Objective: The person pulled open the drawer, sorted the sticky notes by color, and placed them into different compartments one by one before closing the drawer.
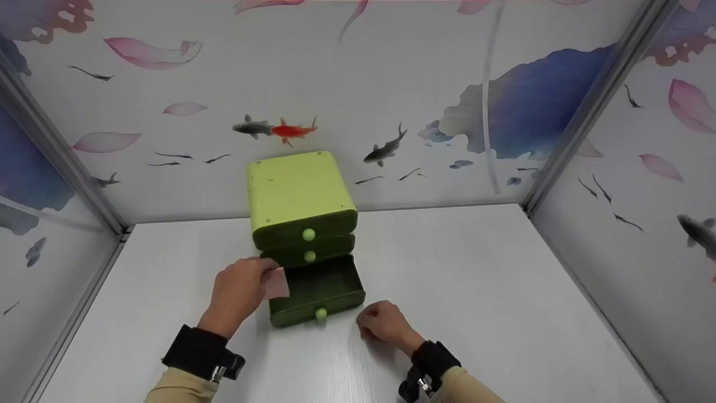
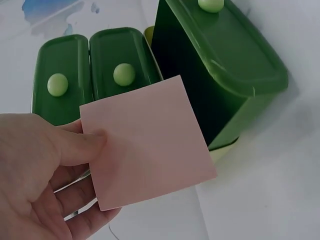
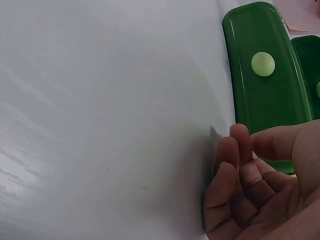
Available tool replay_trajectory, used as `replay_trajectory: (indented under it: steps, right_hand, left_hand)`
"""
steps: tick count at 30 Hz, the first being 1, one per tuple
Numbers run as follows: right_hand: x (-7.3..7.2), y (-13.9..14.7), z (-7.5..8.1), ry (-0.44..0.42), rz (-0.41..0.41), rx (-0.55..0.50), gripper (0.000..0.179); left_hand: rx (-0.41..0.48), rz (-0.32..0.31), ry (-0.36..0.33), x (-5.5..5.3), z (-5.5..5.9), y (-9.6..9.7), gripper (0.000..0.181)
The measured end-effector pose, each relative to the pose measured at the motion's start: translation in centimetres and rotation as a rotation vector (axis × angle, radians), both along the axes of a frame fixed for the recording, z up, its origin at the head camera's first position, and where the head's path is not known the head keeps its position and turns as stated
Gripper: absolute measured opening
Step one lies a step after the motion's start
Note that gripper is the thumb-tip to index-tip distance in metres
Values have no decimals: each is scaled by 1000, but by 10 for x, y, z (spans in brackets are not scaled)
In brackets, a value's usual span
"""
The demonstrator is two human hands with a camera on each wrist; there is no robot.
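Between thumb and fingers, my left hand (image 1: 239, 288) pinches a square pink paper note (image 2: 150, 142). In the head view the note is over the left side of the pulled-out bottom drawer (image 1: 321, 282). That drawer belongs to a small green chest of drawers (image 1: 299, 193) with round light-green knobs; its inside looks bare where it shows. My right hand (image 1: 385, 322) rests on the table by the drawer's front right corner. Its fingers are loosely curled with nothing in them, as the right wrist view shows.
The white table (image 1: 458, 280) runs back to a printed wall (image 1: 358, 84) with fish and petals, close behind the chest. Side panels with metal frame posts (image 1: 593, 106) stand left and right. The middle drawer (image 1: 330, 246) sticks out slightly under the top one.
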State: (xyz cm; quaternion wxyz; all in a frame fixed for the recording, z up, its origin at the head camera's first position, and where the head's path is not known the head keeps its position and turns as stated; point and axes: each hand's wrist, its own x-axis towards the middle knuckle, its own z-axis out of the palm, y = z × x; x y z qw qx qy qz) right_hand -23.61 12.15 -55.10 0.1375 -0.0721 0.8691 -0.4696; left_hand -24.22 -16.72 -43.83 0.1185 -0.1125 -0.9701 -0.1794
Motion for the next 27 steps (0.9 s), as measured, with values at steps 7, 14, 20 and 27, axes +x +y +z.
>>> replay_trajectory:
  steps: [7, 14, 20, 27]
  right_hand:
    - [0, -3, 1, -6, 4, 8, 19]
    - [1, -5, 0, -12, 5, -10, 19]
    - [1, -6, -1, -30, -2, -19, 19]
    - [0, -8, -1, -48, -3, -20, 18]
  left_hand:
    - [32, -16, -51, -8, -12, 18, 11]
    - [57, -38, -169, -24, -35, 32, 19]
    - [51, -31, -266, -35, -52, 39, 27]
    - [-26, -34, -251, -40, -70, 44, 31]
